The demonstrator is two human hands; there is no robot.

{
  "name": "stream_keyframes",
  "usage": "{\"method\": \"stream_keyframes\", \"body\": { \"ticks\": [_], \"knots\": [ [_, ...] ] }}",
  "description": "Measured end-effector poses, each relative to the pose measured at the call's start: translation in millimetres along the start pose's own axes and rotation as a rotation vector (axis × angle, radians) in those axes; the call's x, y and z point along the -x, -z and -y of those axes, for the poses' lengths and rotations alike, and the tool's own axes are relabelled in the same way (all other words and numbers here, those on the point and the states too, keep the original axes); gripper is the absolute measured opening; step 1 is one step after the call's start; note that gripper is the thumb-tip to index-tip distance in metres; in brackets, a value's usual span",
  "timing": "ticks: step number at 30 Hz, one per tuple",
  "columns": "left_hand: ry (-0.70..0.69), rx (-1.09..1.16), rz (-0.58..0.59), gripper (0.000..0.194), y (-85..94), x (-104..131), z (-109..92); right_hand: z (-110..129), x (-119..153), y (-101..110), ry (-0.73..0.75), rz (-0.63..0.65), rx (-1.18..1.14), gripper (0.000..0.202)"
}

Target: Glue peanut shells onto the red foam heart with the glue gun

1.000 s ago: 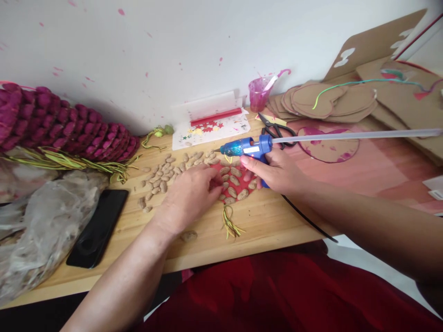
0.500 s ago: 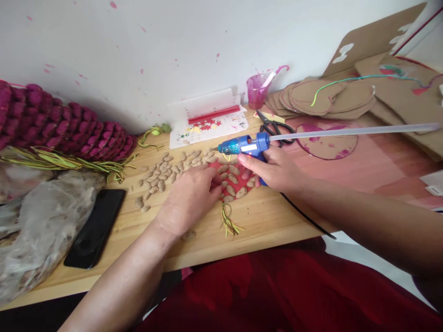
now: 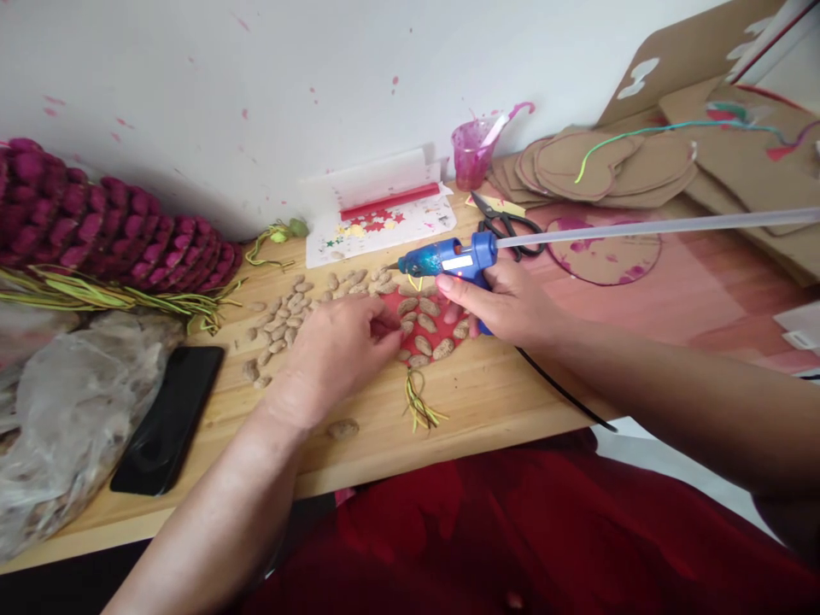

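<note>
My right hand (image 3: 509,303) grips a blue hot glue gun (image 3: 471,260). Its nozzle points left above the upper part of a red heart-like piece (image 3: 442,329), and a long glue stick (image 3: 641,228) sticks out behind. Peanuts (image 3: 426,322) in their shells lie in rows on the red piece, and a yellow-green tassel (image 3: 419,406) hangs from its lower tip. At the piece's left edge is my left hand (image 3: 352,346), its fingers curled and pressed together close to a peanut. Whatever they pinch is hidden. A scattered pile of peanuts (image 3: 278,325) lies behind and left of that hand.
Left are a black phone (image 3: 167,418), a plastic bag (image 3: 77,418) and magenta stacked pieces (image 3: 115,226). Behind lie a paper sheet with stars (image 3: 410,226), a pink cup (image 3: 471,154) and scissors (image 3: 512,231). Cardboard cutouts (image 3: 576,166) fill the right back. A black cord (image 3: 564,389) crosses the table edge.
The whole view has shifted slightly. My left hand has moved a little left, uncovering a dark oval spot on the table near its wrist. The glue gun stays in my right hand.
</note>
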State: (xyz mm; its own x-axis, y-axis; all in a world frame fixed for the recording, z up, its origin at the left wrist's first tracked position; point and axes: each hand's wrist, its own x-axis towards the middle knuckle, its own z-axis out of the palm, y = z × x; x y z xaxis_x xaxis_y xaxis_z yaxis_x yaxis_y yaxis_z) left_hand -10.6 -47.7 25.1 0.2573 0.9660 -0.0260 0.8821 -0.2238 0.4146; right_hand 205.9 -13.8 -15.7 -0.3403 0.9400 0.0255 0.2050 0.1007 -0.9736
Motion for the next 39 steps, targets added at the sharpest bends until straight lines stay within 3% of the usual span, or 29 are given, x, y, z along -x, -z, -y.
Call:
{"method": "stream_keyframes", "body": {
  "ticks": [4,11,15,19,23,39],
  "knots": [
    [0.066,0.227,-0.004,0.007,3.0,-3.3,8.2,2.0,-0.2,0.8,0.022,0.003,-0.017,0.028],
    [0.213,1.093,0.154,0.031,15.3,-18.5,27.8,20.9,9.4,13.8,0.153,-0.015,-0.191,0.035],
    [0.251,1.343,0.179,0.042,18.2,-24.3,33.0,24.2,19.3,19.4,0.169,0.042,-0.274,0.035],
    [0.231,1.444,0.209,0.044,15.0,-25.6,35.1,26.2,24.8,19.0,0.256,0.119,-0.181,0.032],
    [0.217,1.478,0.216,0.043,12.1,-25.3,37.3,27.7,24.9,18.6,0.325,0.111,-0.074,0.034],
    [0.203,1.482,0.203,0.041,10.2,-24.1,40.4,29.5,23.5,17.8,0.258,0.076,-0.054,0.035]
  ]
}}
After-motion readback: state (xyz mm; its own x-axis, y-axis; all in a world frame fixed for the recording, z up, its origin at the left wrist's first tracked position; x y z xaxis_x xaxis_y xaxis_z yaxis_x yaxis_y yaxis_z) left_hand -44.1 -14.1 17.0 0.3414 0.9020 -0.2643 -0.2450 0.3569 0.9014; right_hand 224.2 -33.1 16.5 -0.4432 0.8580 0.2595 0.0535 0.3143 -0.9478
